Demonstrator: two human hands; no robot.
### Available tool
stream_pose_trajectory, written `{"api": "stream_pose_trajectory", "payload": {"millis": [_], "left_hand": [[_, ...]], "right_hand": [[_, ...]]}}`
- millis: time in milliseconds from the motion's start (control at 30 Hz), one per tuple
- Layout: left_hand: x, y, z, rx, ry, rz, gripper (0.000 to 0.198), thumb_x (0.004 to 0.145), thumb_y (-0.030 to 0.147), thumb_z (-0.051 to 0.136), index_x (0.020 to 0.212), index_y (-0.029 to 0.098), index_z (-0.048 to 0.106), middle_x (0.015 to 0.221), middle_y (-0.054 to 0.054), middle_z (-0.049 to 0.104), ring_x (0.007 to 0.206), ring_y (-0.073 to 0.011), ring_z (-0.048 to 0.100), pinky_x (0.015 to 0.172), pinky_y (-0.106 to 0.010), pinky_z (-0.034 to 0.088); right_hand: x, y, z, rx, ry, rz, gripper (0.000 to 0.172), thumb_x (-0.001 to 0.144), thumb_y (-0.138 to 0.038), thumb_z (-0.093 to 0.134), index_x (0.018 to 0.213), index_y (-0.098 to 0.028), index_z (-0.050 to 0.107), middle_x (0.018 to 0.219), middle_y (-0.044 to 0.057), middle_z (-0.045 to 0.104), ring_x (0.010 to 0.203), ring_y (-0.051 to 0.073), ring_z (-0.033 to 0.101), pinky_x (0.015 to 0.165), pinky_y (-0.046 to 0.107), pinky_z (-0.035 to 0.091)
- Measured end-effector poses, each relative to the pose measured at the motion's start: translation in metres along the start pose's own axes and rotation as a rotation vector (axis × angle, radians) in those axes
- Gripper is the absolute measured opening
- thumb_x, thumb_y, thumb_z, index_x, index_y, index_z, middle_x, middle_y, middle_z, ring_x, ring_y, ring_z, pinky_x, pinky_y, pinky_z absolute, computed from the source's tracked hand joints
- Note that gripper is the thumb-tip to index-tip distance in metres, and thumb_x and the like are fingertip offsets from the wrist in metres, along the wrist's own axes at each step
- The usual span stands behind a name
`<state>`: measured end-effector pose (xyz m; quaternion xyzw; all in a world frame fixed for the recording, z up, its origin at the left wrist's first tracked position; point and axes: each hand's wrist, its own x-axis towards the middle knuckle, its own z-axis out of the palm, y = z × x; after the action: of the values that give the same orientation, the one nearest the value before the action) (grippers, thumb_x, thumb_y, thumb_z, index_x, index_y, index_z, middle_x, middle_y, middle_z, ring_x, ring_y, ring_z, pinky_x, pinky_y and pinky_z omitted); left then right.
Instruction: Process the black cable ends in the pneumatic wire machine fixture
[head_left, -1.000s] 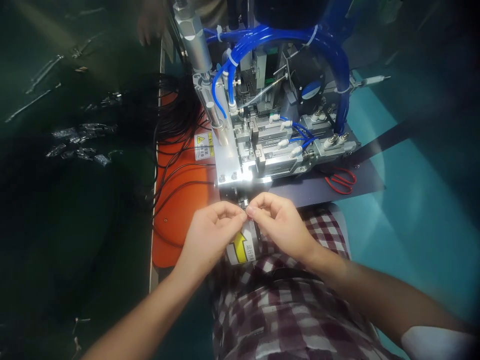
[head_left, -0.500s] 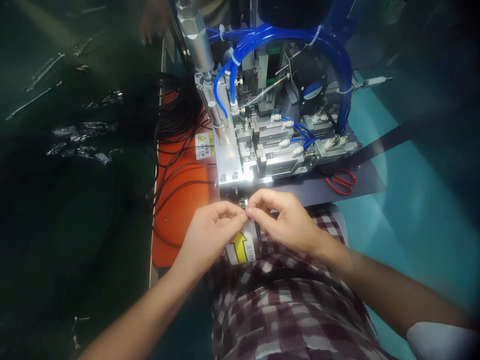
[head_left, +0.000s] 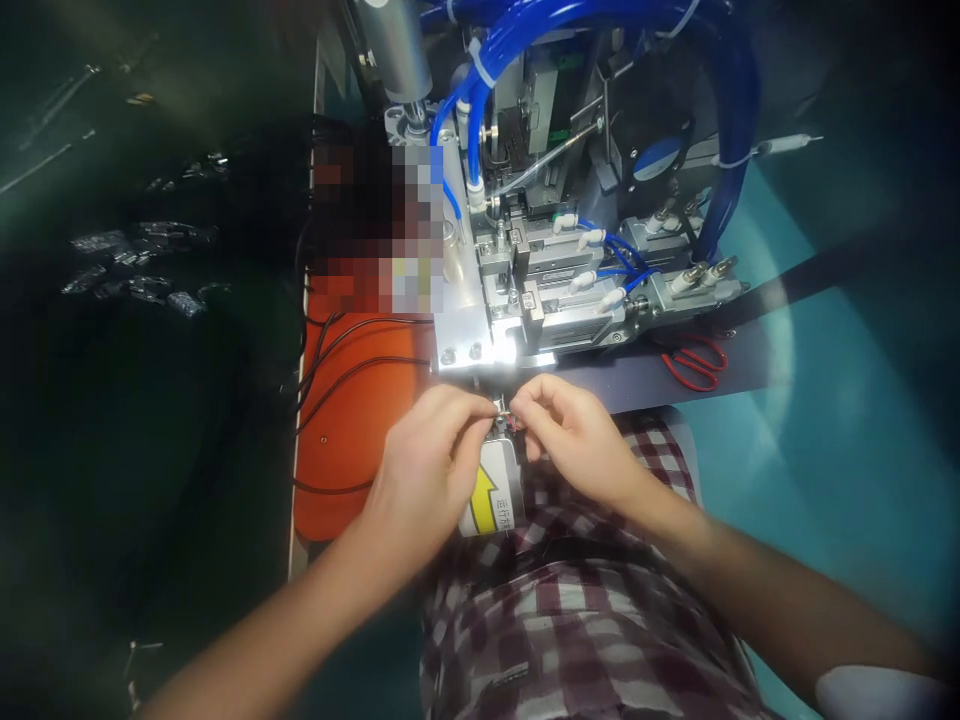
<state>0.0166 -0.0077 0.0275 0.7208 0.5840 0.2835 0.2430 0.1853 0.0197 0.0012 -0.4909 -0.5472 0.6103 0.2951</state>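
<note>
My left hand (head_left: 431, 455) and my right hand (head_left: 574, 435) meet just in front of the machine (head_left: 555, 280). Thumb and fingers are pinched on both hands, their tips nearly touching. Between the fingertips shows a tiny thin piece (head_left: 504, 412) with a hint of red; it is too small to name, and both pinches seem to be on it. Below the fingers lies a white label with a yellow arrow (head_left: 484, 500), partly covered by my left hand.
Blue air hoses (head_left: 600, 15) arch over the machine. Black cables (head_left: 352, 335) cross the orange surface (head_left: 345, 410) at left. Red-handled scissors (head_left: 694, 362) lie right of the machine. Clear small packets (head_left: 142, 260) lie on the dark green surface at far left.
The view has shifted closer to the machine. My fingertips have drawn slightly apart, and the thin piece with red now shows between them. My left hand's knuckles are raised more.
</note>
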Motion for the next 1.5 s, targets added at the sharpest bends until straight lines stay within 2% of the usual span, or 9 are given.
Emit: {"api": "stream_pose_trajectory", "payload": {"millis": [67, 133, 567, 933, 1167, 1333, 1500], "left_hand": [[0.001, -0.006, 0.003, 0.098, 0.031, 0.122, 0.017, 0.089, 0.011, 0.051, 0.093, 0.013, 0.067, 0.084, -0.005, 0.060, 0.078, -0.0128, 0.059, 0.070, -0.023, 0.048], [0.001, -0.012, 0.005, 0.148, 0.040, 0.174, 0.019, 0.088, 0.008, 0.051, 0.098, 0.012, 0.067, 0.084, -0.005, 0.058, 0.075, -0.0119, 0.058, 0.067, -0.021, 0.047], [-0.001, -0.028, 0.007, 0.166, 0.038, 0.263, 0.027, 0.083, 0.003, 0.050, 0.100, 0.010, 0.071, 0.083, -0.006, 0.055, 0.073, -0.0129, 0.056, 0.062, -0.022, 0.047], [-0.002, -0.029, 0.009, 0.193, 0.041, 0.281, 0.028, 0.084, 0.002, 0.048, 0.100, 0.009, 0.070, 0.081, -0.006, 0.054, 0.071, -0.0137, 0.056, 0.059, -0.023, 0.048], [-0.002, -0.028, 0.010, 0.164, 0.054, 0.266, 0.027, 0.084, 0.003, 0.049, 0.100, 0.010, 0.070, 0.080, -0.005, 0.054, 0.071, -0.0133, 0.055, 0.060, -0.024, 0.049], [-0.003, -0.028, 0.011, 0.160, 0.057, 0.270, 0.026, 0.084, 0.003, 0.049, 0.100, 0.010, 0.069, 0.080, -0.005, 0.053, 0.072, -0.0134, 0.055, 0.060, -0.024, 0.049], [-0.003, -0.028, 0.012, 0.151, 0.068, 0.251, 0.027, 0.085, 0.003, 0.049, 0.100, 0.014, 0.068, 0.080, -0.004, 0.053, 0.071, -0.0125, 0.055, 0.061, -0.024, 0.050]], "right_hand": [[0.004, 0.002, 0.003, 0.026, 0.032, 0.033, 0.022, 0.091, -0.034, 0.052, 0.075, -0.019, 0.052, 0.055, -0.007, 0.051, 0.046, 0.008, 0.049, 0.050, 0.023, 0.039], [0.007, 0.005, 0.007, 0.045, 0.055, 0.061, 0.023, 0.090, -0.036, 0.053, 0.075, -0.019, 0.052, 0.057, -0.007, 0.051, 0.045, 0.007, 0.048, 0.049, 0.023, 0.038], [0.011, 0.008, 0.012, 0.087, 0.070, 0.143, 0.025, 0.089, -0.036, 0.056, 0.072, -0.018, 0.052, 0.054, -0.008, 0.049, 0.045, 0.007, 0.045, 0.049, 0.022, 0.037], [0.011, 0.007, 0.013, 0.095, 0.070, 0.164, 0.026, 0.090, -0.038, 0.055, 0.073, -0.018, 0.052, 0.051, -0.007, 0.049, 0.046, 0.008, 0.047, 0.049, 0.021, 0.037], [0.010, 0.008, 0.012, 0.080, 0.090, 0.136, 0.025, 0.090, -0.037, 0.056, 0.075, -0.018, 0.051, 0.058, -0.006, 0.053, 0.047, 0.007, 0.049, 0.048, 0.020, 0.038], [0.012, 0.008, 0.012, 0.094, 0.076, 0.160, 0.025, 0.090, -0.037, 0.055, 0.075, -0.017, 0.052, 0.053, -0.007, 0.051, 0.046, 0.008, 0.049, 0.049, 0.021, 0.038], [0.009, 0.008, 0.007, 0.174, 0.064, 0.146, 0.025, 0.090, -0.038, 0.053, 0.078, -0.016, 0.055, 0.067, -0.003, 0.057, 0.050, 0.007, 0.050, 0.052, 0.022, 0.040]]}}
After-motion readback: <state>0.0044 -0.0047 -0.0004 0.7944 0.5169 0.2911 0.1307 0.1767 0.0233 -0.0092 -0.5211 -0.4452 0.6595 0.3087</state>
